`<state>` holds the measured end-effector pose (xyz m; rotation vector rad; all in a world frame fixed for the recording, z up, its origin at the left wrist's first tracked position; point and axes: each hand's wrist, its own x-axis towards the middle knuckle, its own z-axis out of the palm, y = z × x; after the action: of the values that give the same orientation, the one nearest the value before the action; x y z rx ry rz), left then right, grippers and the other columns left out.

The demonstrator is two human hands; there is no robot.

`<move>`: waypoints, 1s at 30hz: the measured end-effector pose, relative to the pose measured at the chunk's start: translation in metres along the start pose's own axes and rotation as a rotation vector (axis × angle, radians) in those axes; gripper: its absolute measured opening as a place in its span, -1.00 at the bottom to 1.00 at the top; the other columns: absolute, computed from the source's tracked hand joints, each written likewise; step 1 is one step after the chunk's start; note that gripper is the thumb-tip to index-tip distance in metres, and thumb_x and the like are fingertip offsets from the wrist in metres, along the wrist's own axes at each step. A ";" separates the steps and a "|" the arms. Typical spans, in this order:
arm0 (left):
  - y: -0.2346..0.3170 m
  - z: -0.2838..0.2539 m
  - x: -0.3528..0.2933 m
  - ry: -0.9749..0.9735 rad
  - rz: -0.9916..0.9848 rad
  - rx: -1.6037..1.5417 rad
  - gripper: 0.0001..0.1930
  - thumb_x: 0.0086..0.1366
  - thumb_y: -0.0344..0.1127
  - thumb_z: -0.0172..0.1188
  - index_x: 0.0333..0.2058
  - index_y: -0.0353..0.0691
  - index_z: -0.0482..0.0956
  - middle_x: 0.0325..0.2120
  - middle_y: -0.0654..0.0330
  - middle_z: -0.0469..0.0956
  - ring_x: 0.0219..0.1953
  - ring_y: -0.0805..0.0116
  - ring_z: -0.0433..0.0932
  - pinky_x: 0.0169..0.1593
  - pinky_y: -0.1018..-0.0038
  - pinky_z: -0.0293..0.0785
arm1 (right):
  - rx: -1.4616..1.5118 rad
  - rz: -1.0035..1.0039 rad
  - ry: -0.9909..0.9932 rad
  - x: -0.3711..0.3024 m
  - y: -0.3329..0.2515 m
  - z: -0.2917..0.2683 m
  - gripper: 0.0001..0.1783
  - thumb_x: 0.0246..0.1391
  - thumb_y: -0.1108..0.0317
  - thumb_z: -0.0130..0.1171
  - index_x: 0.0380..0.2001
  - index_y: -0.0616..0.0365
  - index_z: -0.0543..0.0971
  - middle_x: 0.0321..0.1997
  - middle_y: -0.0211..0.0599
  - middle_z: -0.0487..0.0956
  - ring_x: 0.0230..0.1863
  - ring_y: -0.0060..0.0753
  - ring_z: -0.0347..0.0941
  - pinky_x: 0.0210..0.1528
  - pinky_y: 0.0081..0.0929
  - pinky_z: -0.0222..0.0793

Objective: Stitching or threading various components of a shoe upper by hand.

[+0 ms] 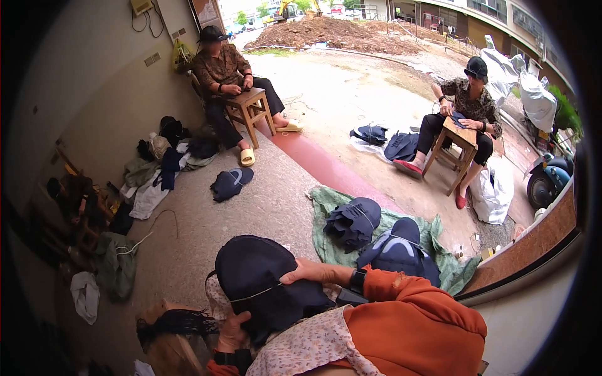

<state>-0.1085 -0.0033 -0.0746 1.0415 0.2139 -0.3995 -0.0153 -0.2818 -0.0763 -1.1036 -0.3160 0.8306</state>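
Observation:
A thick bundle of dark navy fabric pieces (254,263), rounded at one end, rests over my lap with a pale cord (258,292) tied across it. My right hand (305,271) grips the bundle's right side, thumb on top near the cord and the other fingers hidden. Lower down, my left hand (233,331) closes on the near left edge, by the cord's left end. Beneath lies a floral apron (313,348). Beside my left hand, several black strands (182,326) hang over a wooden stool (172,354).
More tied navy bundles (354,222) lie on a green cloth (326,199) ahead to the right. A single bundle (232,183) is on the floor. Two people sit farther off with wooden stools (248,103) before them. Piled cloth (153,178) lines the left wall.

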 end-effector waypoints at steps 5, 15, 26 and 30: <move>-0.008 -0.009 0.005 0.014 0.069 -0.013 -0.26 -0.01 -0.51 0.29 0.21 -0.25 0.27 0.08 0.15 0.44 0.09 0.18 0.43 0.21 0.29 0.34 | -0.014 0.026 -0.007 0.000 -0.003 0.002 -0.22 -0.11 0.06 0.41 0.13 0.22 0.39 -0.03 -0.28 0.53 -0.11 -0.49 0.49 -0.05 -0.50 0.45; -0.008 -0.006 0.002 -0.004 0.075 -0.024 -0.30 -0.01 -0.52 0.30 0.19 -0.25 0.32 0.04 0.16 0.48 0.06 0.17 0.46 0.20 0.28 0.35 | 0.027 0.018 -0.004 0.001 0.000 0.001 -0.24 -0.11 0.06 0.42 0.11 0.21 0.41 -0.05 -0.31 0.54 -0.12 -0.50 0.49 -0.05 -0.52 0.46; -0.010 -0.010 0.002 -0.003 0.069 -0.005 -0.27 0.01 -0.51 0.28 0.22 -0.22 0.27 0.09 0.17 0.43 0.09 0.19 0.43 0.20 0.31 0.35 | 0.008 -0.050 -0.031 0.006 0.005 0.000 -0.22 -0.09 0.07 0.41 0.15 0.21 0.38 0.01 -0.29 0.52 -0.06 -0.49 0.47 0.00 -0.51 0.43; -0.004 -0.002 -0.002 0.009 0.039 0.001 -0.28 0.03 -0.49 0.30 0.22 -0.22 0.27 0.08 0.17 0.43 0.09 0.20 0.43 0.20 0.31 0.35 | 0.006 0.001 -0.023 0.002 -0.001 0.002 -0.21 -0.10 0.06 0.40 0.15 0.22 0.37 0.01 -0.27 0.52 -0.06 -0.48 0.47 -0.01 -0.51 0.44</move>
<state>-0.1120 -0.0027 -0.0777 1.0476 0.2011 -0.3593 -0.0145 -0.2791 -0.0755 -1.0899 -0.3317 0.8451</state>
